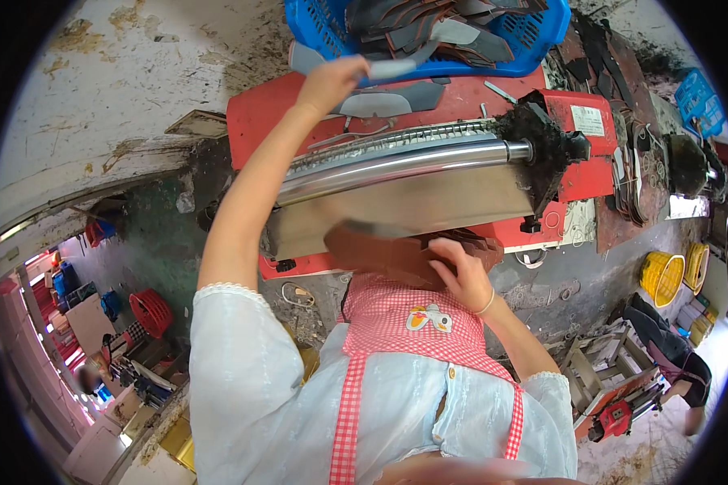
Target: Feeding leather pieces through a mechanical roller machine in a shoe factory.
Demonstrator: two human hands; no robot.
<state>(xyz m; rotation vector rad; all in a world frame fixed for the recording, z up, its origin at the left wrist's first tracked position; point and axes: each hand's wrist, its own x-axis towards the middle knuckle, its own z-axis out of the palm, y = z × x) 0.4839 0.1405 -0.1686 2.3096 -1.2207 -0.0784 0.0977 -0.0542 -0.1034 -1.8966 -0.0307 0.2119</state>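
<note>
My left hand (336, 83) reaches over the far side of a red roller machine, its fingers closed on a curved grey leather piece (392, 69) smeared by motion. Just beneath, another grey-topped leather piece (380, 100) lies on the machine's red top (267, 109). Close to my apron, my right hand (463, 275) grips a stack of brown leather pieces (412, 263) at its right end. The left end of that stack is blurred, near the edge of the tan belt (412, 202). A polished steel roller (396, 168) runs across the machine between my hands.
A blue plastic basket (319, 28) full of leather pieces stands beyond the machine. Dark leather strips (635, 182) lie at the right beside a second machine (687, 166). Yellow baskets (662, 277) sit farther right, a red basket (150, 312) at left. Another person's arm (681, 391) shows lower right.
</note>
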